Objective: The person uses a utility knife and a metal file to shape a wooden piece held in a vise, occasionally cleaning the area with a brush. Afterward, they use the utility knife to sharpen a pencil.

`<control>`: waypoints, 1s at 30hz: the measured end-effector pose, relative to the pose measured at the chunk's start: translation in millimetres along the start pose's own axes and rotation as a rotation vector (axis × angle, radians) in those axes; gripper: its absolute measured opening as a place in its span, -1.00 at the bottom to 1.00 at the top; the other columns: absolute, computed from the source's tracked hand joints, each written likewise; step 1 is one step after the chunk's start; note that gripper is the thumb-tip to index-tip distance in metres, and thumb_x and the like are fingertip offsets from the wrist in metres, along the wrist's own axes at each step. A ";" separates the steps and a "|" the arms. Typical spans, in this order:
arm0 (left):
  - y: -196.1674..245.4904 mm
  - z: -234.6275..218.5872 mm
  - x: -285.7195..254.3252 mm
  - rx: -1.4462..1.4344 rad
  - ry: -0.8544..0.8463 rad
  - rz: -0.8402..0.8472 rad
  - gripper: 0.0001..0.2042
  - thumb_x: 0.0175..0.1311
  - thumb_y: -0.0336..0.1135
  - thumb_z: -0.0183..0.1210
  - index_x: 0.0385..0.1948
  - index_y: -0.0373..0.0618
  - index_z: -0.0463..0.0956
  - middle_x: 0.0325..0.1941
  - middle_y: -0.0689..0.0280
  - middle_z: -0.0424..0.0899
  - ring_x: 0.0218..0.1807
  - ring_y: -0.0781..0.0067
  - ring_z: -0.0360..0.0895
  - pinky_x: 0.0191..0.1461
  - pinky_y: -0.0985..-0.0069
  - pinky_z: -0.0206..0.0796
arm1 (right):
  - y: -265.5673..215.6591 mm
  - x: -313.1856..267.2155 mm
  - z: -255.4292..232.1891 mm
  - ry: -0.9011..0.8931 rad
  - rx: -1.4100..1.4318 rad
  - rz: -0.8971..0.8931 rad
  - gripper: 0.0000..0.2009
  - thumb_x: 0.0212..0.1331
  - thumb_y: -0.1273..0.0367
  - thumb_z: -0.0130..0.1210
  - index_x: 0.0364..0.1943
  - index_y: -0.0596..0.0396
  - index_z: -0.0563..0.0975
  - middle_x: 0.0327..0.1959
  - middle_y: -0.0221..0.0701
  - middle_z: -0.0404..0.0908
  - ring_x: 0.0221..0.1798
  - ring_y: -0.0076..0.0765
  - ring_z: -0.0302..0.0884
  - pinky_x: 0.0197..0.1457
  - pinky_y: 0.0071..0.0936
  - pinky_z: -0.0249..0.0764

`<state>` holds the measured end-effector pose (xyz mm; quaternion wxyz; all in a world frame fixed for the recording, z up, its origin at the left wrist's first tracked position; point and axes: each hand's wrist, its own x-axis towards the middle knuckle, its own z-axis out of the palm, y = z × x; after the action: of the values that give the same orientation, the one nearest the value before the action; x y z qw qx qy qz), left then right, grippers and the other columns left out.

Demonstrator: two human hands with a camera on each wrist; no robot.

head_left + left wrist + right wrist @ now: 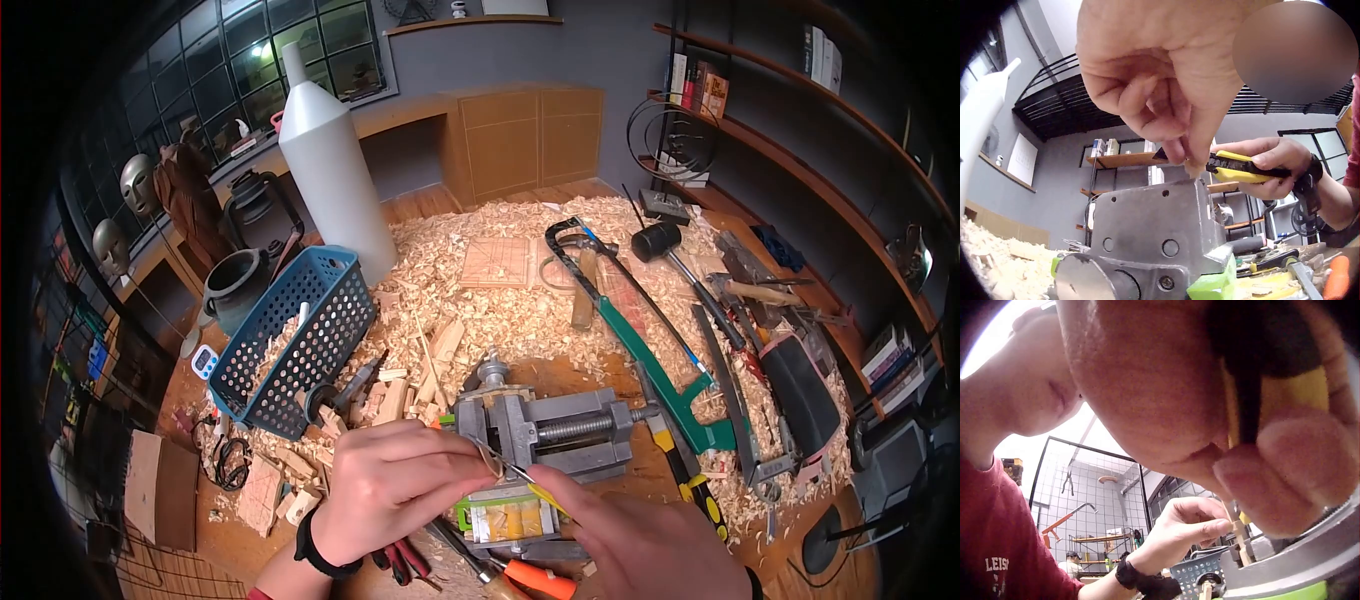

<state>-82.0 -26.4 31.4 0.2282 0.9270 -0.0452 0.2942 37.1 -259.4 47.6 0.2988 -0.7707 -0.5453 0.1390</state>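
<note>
My left hand [405, 485] pinches a small pale piece of wood [1239, 536] between thumb and fingers, right at the top edge of the grey metal vise [540, 432]. In my right hand [645, 540] I grip a yellow-and-black utility knife [1241, 167], fingers curled round its handle. Its blade points left, toward the wood, and reaches the left fingertips. The left wrist view shows the wood [1194, 169] just above the vise body [1147, 219]. Fingers of the right hand [1285, 481] cover much of the knife handle in the right wrist view.
Wood shavings [480, 330] cover the workbench. A blue perforated basket [300, 345] stands at left, with wood offcuts before it. A green-framed saw [650, 360], a mallet [657, 242] and other tools lie at right. An orange-handled tool [540, 578] lies by the front edge.
</note>
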 end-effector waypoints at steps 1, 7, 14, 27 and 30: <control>-0.3 0.6 0.0 0.001 -0.004 0.001 -0.89 -0.02 -0.41 0.50 -0.45 -0.10 0.78 -0.40 0.30 0.77 -0.37 0.36 0.72 -0.32 0.49 0.49 | 0.0 -1.5 -1.4 0.002 0.003 0.001 -0.36 0.29 0.52 0.04 0.48 -0.26 0.31 -0.11 -0.08 0.69 -0.13 0.10 0.68 -0.17 -0.16 0.60; -0.3 0.7 -0.2 -0.023 0.005 0.004 -0.90 -0.01 -0.41 0.50 -0.45 -0.11 0.77 -0.41 0.30 0.77 -0.36 0.36 0.73 -0.32 0.50 0.50 | -7.4 0.8 -8.4 -0.126 -0.095 0.100 -0.35 0.30 0.51 0.03 0.50 -0.28 0.29 -0.10 -0.10 0.69 -0.20 0.08 0.67 -0.21 -0.15 0.59; -2.6 1.1 -1.5 -0.035 0.008 0.020 -0.90 0.01 -0.42 0.47 -0.42 -0.12 0.76 -0.37 0.30 0.77 -0.37 0.35 0.71 -0.33 0.48 0.51 | -3.3 -1.3 -0.6 -0.128 -0.091 0.080 -0.36 0.31 0.53 0.01 0.50 -0.21 0.28 -0.14 -0.09 0.68 -0.22 0.06 0.66 -0.20 -0.17 0.58; -5.3 0.9 0.3 -0.028 -0.024 0.038 -0.89 0.03 -0.45 0.46 -0.38 -0.13 0.76 -0.33 0.30 0.77 -0.35 0.34 0.73 -0.31 0.49 0.56 | 9.8 -7.8 6.3 0.088 0.136 0.043 -0.36 0.30 0.53 0.03 0.49 -0.24 0.31 -0.17 -0.03 0.65 -0.18 0.15 0.63 -0.15 -0.09 0.55; -2.7 -0.2 2.5 -0.050 -0.031 0.014 -0.87 0.01 -0.47 0.47 -0.38 -0.14 0.76 -0.32 0.29 0.77 -0.32 0.35 0.75 -0.29 0.49 0.58 | 15.1 -8.7 6.1 0.087 0.157 0.059 -0.35 0.30 0.52 0.05 0.50 -0.24 0.30 -0.17 -0.02 0.65 -0.18 0.17 0.62 -0.16 -0.08 0.55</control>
<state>-79.5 -23.8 31.9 0.2485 0.9251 -0.0628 0.2802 42.0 -268.9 32.6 0.3775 -0.7660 -0.4963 0.1564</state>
